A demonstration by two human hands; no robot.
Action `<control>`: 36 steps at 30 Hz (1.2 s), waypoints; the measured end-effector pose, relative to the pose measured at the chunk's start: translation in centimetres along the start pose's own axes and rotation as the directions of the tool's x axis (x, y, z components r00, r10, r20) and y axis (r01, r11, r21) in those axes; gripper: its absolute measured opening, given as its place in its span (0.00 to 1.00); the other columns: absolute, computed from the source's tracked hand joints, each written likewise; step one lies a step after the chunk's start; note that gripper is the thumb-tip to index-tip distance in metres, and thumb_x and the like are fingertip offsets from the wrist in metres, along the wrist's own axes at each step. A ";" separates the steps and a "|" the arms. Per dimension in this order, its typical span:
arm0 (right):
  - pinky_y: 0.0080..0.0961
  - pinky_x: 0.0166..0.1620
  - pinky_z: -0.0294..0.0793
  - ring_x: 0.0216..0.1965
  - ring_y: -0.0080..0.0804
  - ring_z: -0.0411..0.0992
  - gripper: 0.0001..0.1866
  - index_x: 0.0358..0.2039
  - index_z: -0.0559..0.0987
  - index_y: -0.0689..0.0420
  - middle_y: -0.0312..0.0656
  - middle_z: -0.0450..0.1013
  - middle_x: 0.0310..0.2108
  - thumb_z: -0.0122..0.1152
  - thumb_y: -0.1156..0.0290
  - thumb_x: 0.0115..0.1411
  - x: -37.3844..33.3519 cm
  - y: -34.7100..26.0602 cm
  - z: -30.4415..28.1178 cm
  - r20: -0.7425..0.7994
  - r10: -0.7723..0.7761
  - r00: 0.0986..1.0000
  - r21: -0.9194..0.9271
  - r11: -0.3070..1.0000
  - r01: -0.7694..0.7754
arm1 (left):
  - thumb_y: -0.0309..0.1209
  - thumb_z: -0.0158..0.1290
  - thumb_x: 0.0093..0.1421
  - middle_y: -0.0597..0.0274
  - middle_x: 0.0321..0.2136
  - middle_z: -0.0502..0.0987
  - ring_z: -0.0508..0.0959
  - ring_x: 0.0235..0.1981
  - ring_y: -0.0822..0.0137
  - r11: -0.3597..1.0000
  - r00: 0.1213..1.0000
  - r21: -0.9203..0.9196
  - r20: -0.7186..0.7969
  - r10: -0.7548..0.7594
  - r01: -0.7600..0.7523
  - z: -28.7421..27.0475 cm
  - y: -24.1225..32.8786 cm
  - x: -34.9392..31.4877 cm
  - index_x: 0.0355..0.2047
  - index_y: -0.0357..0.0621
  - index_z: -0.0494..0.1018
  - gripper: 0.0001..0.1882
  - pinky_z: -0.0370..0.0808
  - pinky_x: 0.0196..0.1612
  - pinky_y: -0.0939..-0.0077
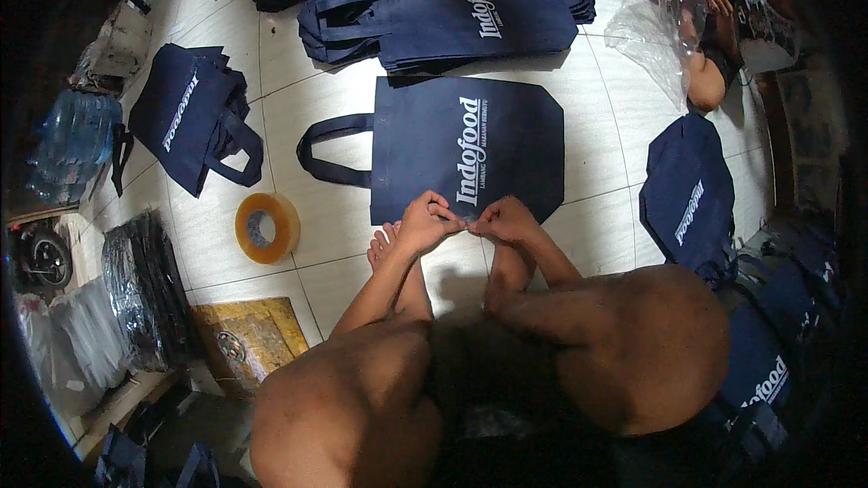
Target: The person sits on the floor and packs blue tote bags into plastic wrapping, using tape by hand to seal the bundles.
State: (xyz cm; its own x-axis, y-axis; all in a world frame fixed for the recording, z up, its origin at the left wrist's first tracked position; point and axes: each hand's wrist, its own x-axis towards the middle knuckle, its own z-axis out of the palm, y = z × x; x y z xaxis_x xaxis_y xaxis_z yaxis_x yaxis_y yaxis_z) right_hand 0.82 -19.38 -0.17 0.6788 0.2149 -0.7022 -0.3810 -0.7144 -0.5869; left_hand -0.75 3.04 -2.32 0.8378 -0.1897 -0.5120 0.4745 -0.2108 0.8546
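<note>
— Lying flat on the white tiled floor (298,81): dark navy fabric tote bag (470,158), long axis running left-right, handle pointing left.

— Left hand (423,224) and right hand (506,220): pinching something small together at the bag's near edge, fingertips almost meeting. Sitting nearby, left: tan tape roll (267,228).

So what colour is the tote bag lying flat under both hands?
The tote bag is dark navy blue with white lettering, clearest in the head view.
</note>
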 end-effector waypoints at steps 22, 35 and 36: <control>0.30 0.34 0.77 0.26 0.33 0.79 0.18 0.26 0.87 0.56 0.43 0.81 0.24 0.76 0.52 0.46 -1.2 -2.2 1.9 -0.294 -0.046 0.955 -0.335 0.940 -0.058 | 0.29 0.71 0.41 0.63 0.23 0.84 0.81 0.25 0.71 0.952 0.984 0.305 -0.157 0.089 -0.037 1.3 1.2 0.0 0.33 0.42 0.70 0.22 0.75 0.31 0.73; 0.36 0.40 0.78 0.31 0.41 0.80 0.15 0.22 0.84 0.51 0.42 0.81 0.26 0.75 0.53 0.46 -1.8 -3.9 1.6 -0.292 0.079 0.953 -0.288 0.943 -0.167 | 0.24 0.70 0.41 0.58 0.23 0.83 0.80 0.24 0.72 0.949 0.979 0.312 -0.180 0.095 -0.034 1.2 0.5 -0.1 0.31 0.41 0.69 0.21 0.75 0.29 0.74; 0.37 0.40 0.78 0.32 0.42 0.80 0.15 0.23 0.84 0.51 0.42 0.81 0.27 0.74 0.53 0.47 -1.6 -3.8 1.5 -0.232 0.076 0.970 -0.237 0.962 -0.132 | 0.24 0.70 0.41 0.58 0.23 0.83 0.80 0.24 0.72 0.965 0.979 0.261 -0.193 0.068 -0.016 0.9 0.6 -0.2 0.31 0.42 0.69 0.21 0.75 0.29 0.74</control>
State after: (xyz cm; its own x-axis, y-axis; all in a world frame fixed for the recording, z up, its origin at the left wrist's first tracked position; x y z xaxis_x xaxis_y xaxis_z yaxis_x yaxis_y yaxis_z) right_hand 0.23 -16.06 2.62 0.7745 -0.0004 -0.6325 -0.3079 -0.8738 -0.3765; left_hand -0.85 2.06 -1.78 0.9045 -0.0150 -0.4262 0.3743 -0.4508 0.8103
